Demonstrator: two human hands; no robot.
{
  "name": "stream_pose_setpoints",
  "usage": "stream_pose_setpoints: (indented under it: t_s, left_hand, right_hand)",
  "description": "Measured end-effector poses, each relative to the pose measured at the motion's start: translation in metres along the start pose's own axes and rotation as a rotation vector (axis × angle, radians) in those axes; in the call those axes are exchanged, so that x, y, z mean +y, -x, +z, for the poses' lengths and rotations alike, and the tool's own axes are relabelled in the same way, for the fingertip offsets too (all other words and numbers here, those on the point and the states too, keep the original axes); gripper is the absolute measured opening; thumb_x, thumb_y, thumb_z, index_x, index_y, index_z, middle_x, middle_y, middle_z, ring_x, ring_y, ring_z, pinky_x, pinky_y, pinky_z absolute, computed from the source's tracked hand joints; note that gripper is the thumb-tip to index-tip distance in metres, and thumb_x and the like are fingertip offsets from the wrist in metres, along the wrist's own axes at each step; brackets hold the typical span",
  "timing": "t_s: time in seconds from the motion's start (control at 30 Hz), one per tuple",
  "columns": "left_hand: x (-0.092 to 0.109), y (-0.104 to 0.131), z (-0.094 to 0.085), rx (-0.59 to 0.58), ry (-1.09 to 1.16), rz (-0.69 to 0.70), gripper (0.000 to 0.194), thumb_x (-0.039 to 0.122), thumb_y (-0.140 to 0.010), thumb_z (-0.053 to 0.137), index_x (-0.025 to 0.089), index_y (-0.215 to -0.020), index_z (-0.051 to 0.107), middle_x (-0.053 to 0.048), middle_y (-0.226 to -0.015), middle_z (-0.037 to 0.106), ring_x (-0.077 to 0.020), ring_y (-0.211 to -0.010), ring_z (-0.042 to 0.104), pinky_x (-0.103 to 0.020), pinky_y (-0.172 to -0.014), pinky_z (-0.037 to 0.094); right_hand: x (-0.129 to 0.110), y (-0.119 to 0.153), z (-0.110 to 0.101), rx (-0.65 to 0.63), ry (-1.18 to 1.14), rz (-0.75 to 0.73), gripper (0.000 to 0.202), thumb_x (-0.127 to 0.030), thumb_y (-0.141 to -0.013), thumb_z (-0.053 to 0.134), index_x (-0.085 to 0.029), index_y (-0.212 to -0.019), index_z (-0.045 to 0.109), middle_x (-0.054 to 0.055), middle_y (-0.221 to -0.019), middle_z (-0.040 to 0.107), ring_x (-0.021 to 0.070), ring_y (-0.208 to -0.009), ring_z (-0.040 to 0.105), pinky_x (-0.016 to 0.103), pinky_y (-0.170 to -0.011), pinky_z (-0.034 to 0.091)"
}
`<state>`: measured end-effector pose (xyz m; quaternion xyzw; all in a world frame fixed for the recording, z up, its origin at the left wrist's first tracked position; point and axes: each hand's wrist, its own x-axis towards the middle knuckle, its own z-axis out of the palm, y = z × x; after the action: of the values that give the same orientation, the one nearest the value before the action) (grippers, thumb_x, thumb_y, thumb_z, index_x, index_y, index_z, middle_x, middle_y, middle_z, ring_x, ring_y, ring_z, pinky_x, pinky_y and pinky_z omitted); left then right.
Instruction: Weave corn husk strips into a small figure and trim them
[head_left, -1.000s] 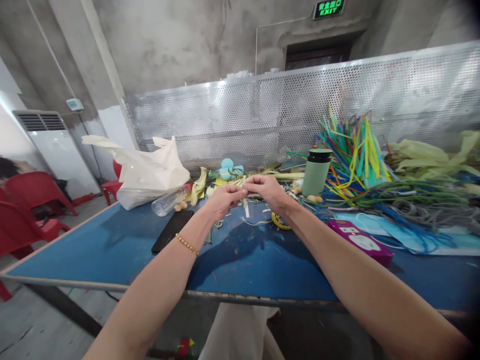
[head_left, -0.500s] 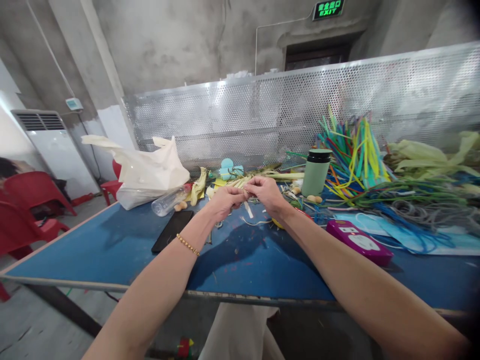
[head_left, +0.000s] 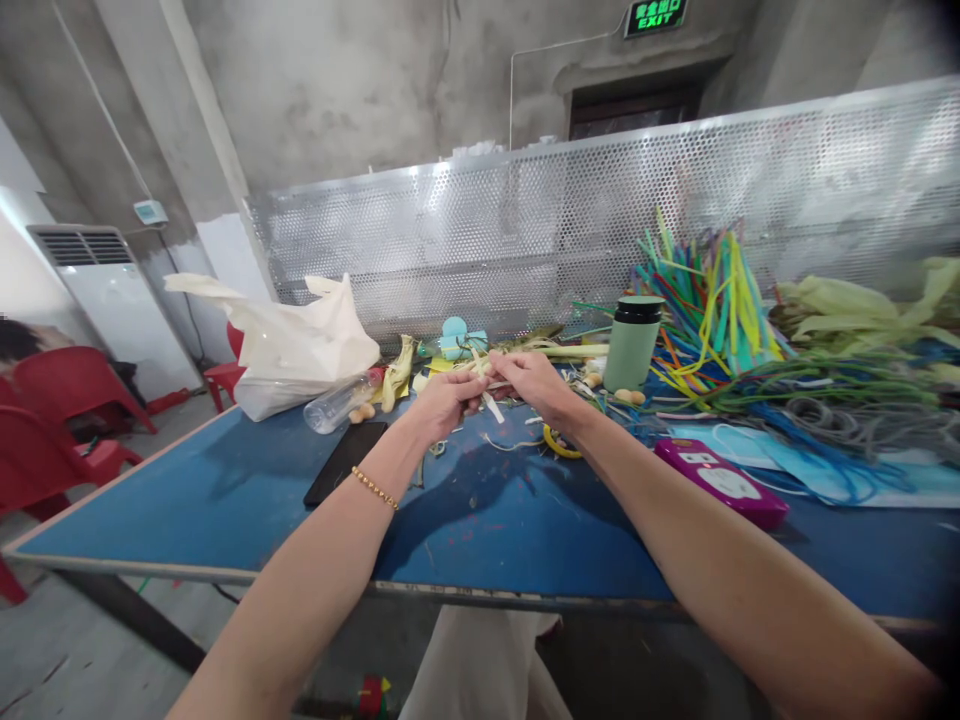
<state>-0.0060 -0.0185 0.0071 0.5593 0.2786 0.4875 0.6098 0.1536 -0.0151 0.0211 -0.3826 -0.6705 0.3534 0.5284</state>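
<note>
Since the earlier frame, the pale strip (head_left: pixel 495 409) has shifted, showing more length at the hands. From left: white bag (head_left: pixel 300 345) and dark phone (head_left: pixel 341 468) stand clear on the surface (head_left: pixel 172 515). Left hand (head_left: pixel 448 398) pinches the strip, fingers narrow. Right hand (head_left: pixel 531 382) meets it, fingers drawn together; its grip cannot be confirmed. Handling appears unfinished: no fastening visible, strip end hanging loose. Green tumbler (head_left: pixel 631 350) stands right.
</note>
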Motion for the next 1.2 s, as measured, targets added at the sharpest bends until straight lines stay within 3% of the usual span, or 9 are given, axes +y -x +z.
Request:
stream_pose_setpoints:
  t_s: [0.23,0.4,0.53,0.63,0.73,0.97,1.2]
  left_hand:
    - [0.004,0.000,0.001,0.009,0.027,0.023,0.012,0.011,-0.081,0.061,0.009,-0.069,0.061,-0.003,-0.062,0.053,-0.0075,-0.049,0.042,-0.022,-0.048,0.030]
    - [0.006,-0.001,0.000,0.005,0.012,0.058,0.013,0.010,-0.078,0.065,0.011,-0.068,0.058,-0.001,-0.057,0.049,-0.0069,-0.049,0.042,-0.021,-0.048,0.028]
    - [0.008,0.000,-0.001,-0.030,-0.004,0.066,0.019,0.023,-0.076,0.073,0.010,-0.071,0.061,-0.003,-0.062,0.054,-0.0068,-0.051,0.044,-0.022,-0.049,0.029]
    - [0.007,-0.001,-0.002,-0.035,-0.040,0.103,0.028,0.029,-0.065,0.083,0.010,-0.070,0.063,-0.001,-0.062,0.056,-0.0061,-0.051,0.044,-0.022,-0.051,0.030]
    - [0.004,-0.002,-0.004,0.005,-0.110,0.133,0.030,0.027,-0.056,0.087,0.010,-0.066,0.064,0.001,-0.057,0.055,-0.0059,-0.050,0.044,-0.023,-0.052,0.030]
    - [0.004,-0.004,-0.005,0.114,-0.240,0.092,0.010,0.015,-0.060,0.074,0.010,-0.064,0.066,-0.004,-0.056,0.061,-0.0109,-0.053,0.055,-0.025,-0.056,0.035]
    - [0.001,-0.006,-0.002,0.078,-0.045,0.106,0.007,0.008,-0.057,0.068,0.011,-0.056,0.061,-0.002,-0.053,0.057,-0.0089,-0.049,0.049,-0.026,-0.054,0.036]
  right_hand:
    - [-0.003,0.002,-0.002,-0.067,0.045,-0.010,0.028,-0.037,-0.068,0.079,-0.015,-0.059,0.064,0.001,-0.055,0.064,0.0112,-0.049,0.057,0.023,-0.049,0.048]
    - [-0.016,0.008,-0.005,-0.127,0.084,0.024,0.020,-0.029,-0.071,0.075,-0.015,-0.061,0.066,0.001,-0.055,0.064,0.0097,-0.047,0.055,0.021,-0.045,0.041]
    - [-0.021,0.010,-0.006,-0.124,0.136,-0.027,0.016,-0.022,-0.072,0.070,-0.015,-0.059,0.064,0.000,-0.052,0.061,0.0095,-0.048,0.053,0.021,-0.047,0.041]
    - [-0.019,0.008,-0.005,-0.112,0.183,-0.054,0.014,-0.020,-0.073,0.067,-0.014,-0.060,0.065,0.001,-0.052,0.061,0.0099,-0.048,0.054,0.021,-0.048,0.042]
    - [-0.015,0.006,-0.005,-0.104,0.200,-0.056,0.013,-0.018,-0.073,0.066,-0.014,-0.061,0.065,0.001,-0.053,0.062,0.0103,-0.047,0.055,0.022,-0.047,0.043]
    - [-0.005,0.001,-0.006,-0.122,0.349,-0.151,0.015,-0.020,-0.077,0.062,-0.015,-0.064,0.068,0.000,-0.052,0.062,0.0121,-0.047,0.057,0.023,-0.049,0.043]
    - [-0.004,0.002,-0.003,-0.097,0.379,-0.144,0.019,-0.022,-0.079,0.062,-0.014,-0.063,0.067,0.001,-0.051,0.063,0.0132,-0.047,0.059,0.023,-0.050,0.044]
